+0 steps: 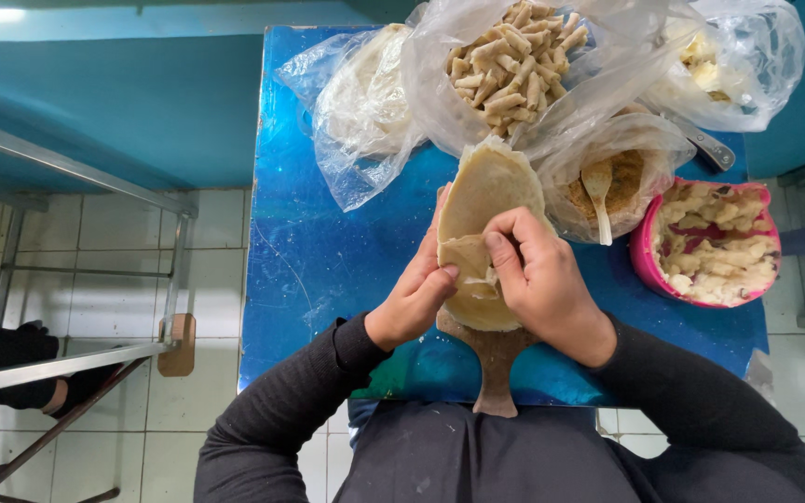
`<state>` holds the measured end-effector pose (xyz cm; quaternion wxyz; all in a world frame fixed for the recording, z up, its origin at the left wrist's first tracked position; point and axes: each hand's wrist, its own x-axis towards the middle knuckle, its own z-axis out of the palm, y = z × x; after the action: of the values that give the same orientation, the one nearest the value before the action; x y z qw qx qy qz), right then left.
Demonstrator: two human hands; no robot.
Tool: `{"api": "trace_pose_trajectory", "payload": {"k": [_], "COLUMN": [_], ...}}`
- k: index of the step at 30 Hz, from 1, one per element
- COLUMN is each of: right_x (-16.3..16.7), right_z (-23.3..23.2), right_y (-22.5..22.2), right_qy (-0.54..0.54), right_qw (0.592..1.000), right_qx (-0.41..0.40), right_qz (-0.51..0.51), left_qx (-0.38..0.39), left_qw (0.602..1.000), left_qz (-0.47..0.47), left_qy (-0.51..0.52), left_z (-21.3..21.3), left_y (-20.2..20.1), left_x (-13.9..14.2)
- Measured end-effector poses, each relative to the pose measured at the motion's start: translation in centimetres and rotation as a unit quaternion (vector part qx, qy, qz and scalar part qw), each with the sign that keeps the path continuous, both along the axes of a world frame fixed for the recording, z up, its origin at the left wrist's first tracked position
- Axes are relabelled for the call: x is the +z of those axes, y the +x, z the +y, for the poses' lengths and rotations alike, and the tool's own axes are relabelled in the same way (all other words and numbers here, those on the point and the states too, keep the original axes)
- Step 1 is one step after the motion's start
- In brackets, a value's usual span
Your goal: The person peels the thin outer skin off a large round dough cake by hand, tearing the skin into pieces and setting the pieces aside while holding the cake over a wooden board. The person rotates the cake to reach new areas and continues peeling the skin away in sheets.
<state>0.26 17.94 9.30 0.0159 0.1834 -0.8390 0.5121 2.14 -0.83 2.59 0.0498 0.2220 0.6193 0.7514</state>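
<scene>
Both hands work one thin, pale dough wrapper (pixel 486 200) lying on a wooden paddle board (pixel 496 359) at the near edge of the blue table (pixel 328 261). The left hand (pixel 414 300) pinches the folded near flap between thumb and fingers; the right hand (pixel 540 275) curls over it, fingertips pressing the fold down. Folding well likely means keeping the tuck tight and even without tearing the sheet. Both wrists angle inward, forearms resting low.
</scene>
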Motion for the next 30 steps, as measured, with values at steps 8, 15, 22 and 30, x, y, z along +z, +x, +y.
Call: {"api": "trace_pose_trajectory", "payload": {"k": [8, 15, 22, 30], "right_x": [0.7, 0.8, 0.1, -2.1], "right_z": [-0.4, 0.3, 0.9, -1.1], "right_y": [0.6, -0.5, -1.4, -0.6], "right_qy": [-0.039, 0.028, -0.013, -0.018], "right_qw": [0.995, 0.995, 1.0, 0.988], "right_qx": [0.083, 0.019, 0.006, 0.099], "right_qz": [0.022, 0.09, 0.02, 0.119], "left_qx": [-0.007, -0.01, -0.025, -0.028], "left_qw": [0.998, 0.998, 0.979, 0.972], "left_qz": [0.051, 0.033, -0.126, -0.163], "left_qy": [-0.023, -0.062, 0.159, 0.164], "left_z": [0.4, 0.2, 0.7, 0.8], "left_y": [-0.2, 0.3, 0.0, -0.2], "left_x": [-0.4, 0.1, 0.1, -1.3]}}
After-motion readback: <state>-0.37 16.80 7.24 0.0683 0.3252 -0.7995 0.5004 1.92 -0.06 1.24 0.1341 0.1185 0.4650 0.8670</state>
